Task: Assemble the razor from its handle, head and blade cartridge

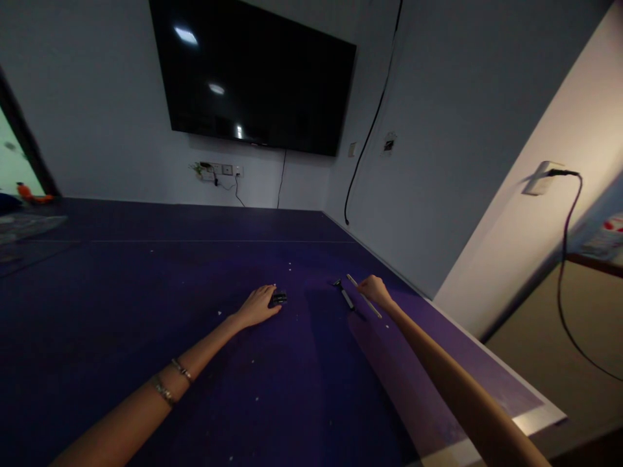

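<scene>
My left hand [259, 306] rests low over the purple tabletop, its thumb and fingers closed about a small black object [280, 298] with a clear-looking edge. What kind of object that is, I cannot make out. In my right hand [374, 290] a slim, pale, pen-like stick [374, 310] is pinched, slanting from upper left to lower right. Just left of that stick lies a razor [347, 298] with a grey and black handle, its head pointing away from me. Neither hand touches the razor.
Small white specks dot the purple tabletop [272, 402]. A wall stands along its right edge, with a black cable [368, 139] hanging down. At the far left are a clear plastic bag [32, 225] and an orange item [33, 194]. A large screen [257, 78] hangs behind.
</scene>
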Demonstrator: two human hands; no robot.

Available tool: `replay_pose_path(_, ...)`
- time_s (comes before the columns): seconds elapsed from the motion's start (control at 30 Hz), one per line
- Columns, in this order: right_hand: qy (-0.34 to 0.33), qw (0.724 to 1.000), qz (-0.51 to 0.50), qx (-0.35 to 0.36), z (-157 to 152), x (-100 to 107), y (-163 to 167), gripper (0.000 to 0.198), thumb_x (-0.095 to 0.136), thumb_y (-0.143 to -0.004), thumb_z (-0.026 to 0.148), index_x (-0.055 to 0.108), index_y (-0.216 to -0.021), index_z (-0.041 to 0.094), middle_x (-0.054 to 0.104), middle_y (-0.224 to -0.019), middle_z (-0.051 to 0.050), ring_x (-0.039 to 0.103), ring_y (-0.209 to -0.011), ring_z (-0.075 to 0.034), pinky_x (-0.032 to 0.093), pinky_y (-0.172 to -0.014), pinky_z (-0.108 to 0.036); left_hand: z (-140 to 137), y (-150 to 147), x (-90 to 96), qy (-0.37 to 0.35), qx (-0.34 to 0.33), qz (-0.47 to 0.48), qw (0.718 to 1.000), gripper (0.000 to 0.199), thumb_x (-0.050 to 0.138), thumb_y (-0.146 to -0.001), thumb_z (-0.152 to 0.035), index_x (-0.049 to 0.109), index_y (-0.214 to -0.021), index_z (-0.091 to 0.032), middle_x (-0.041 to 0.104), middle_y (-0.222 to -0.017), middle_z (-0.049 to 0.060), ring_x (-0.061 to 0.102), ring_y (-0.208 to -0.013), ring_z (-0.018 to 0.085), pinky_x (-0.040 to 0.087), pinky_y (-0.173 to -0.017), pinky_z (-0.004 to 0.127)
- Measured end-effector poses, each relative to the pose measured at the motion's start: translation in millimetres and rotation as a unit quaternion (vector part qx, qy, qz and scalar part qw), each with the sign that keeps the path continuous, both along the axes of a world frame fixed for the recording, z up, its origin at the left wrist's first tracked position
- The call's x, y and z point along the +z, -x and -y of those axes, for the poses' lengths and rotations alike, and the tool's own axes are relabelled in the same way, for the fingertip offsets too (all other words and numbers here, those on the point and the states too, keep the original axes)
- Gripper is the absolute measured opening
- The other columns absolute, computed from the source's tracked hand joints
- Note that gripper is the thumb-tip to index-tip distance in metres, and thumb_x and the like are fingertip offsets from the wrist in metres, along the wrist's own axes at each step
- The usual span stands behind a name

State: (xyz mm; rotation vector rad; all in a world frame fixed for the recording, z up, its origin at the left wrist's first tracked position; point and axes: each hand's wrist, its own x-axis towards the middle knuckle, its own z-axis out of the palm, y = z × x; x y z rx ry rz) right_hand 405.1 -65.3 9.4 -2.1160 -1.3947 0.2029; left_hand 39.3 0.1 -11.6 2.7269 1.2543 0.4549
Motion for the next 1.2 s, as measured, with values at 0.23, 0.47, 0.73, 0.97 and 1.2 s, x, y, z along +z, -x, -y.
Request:
replay_pose_path(0.23,0.049,0.997,0.065,-0.007,-7,-14,0,0.014,0.060,-0.065,0.021,0.071,-0.062,0.012,0.066,-0.058,-0.010,0.060,-0.053,-0.017,0.035,-0.046,-0.021,-8,0,-8.1,-0.002,-0.017,0.005,1.000,0.052,0.046,-0.079,-0.036,0.043,-0.124,-0.011,0.046,-0.131,0.013,0.042,-0.121,0.022,0.029,-0.101,0.032)
replay_pose_path(0.47,0.073,0.992,0.103,-0.003,-5,-21,2,0.017,0.059,-0.068,0.022,0.071,-0.068,0.011,0.068,-0.068,-0.012,0.064,-0.063,-0.020,0.036,-0.050,-0.021,-21,2,-18.2,0.000,-0.039,0.053,0.998,0.049,0.049,-0.078,-0.034,0.045,-0.121,-0.011,0.050,-0.126,0.014,0.046,-0.116,0.023,0.033,-0.099,0.034)
replay_pose_path(0.73,0.061,0.989,0.135,0.021,6,3,13,0.026,0.054,-0.076,0.033,0.071,-0.079,0.015,0.069,-0.078,-0.013,0.064,-0.074,-0.023,0.042,-0.059,-0.025,-26,-1,-20.7,0.018,-0.051,0.141,0.989,0.044,0.057,-0.072,-0.027,0.051,-0.112,-0.012,0.057,-0.114,0.012,0.053,-0.106,0.023,0.038,-0.094,0.035)
replay_pose_path(0.97,-0.027,0.932,0.134,0.335,10,50,61,0.054,0.066,-0.066,0.044,0.059,-0.112,0.018,0.059,-0.111,-0.009,0.054,-0.102,-0.022,0.041,-0.088,-0.032,8,-23,8.8,0.018,-0.093,0.171,0.981,0.052,0.060,-0.069,-0.024,0.046,-0.118,-0.014,0.053,-0.117,0.012,0.050,-0.109,0.023,0.037,-0.095,0.037)
replay_pose_path(1.2,0.012,0.884,0.152,0.441,32,70,113,0.075,0.071,-0.057,0.050,0.050,-0.121,0.019,0.050,-0.121,-0.010,0.043,-0.114,-0.024,0.034,-0.097,-0.039,49,-44,38.8,0.010,-0.148,0.154,0.977,0.061,0.061,-0.071,-0.034,0.039,-0.125,-0.014,0.049,-0.123,0.014,0.046,-0.113,0.026,0.036,-0.096,0.039)
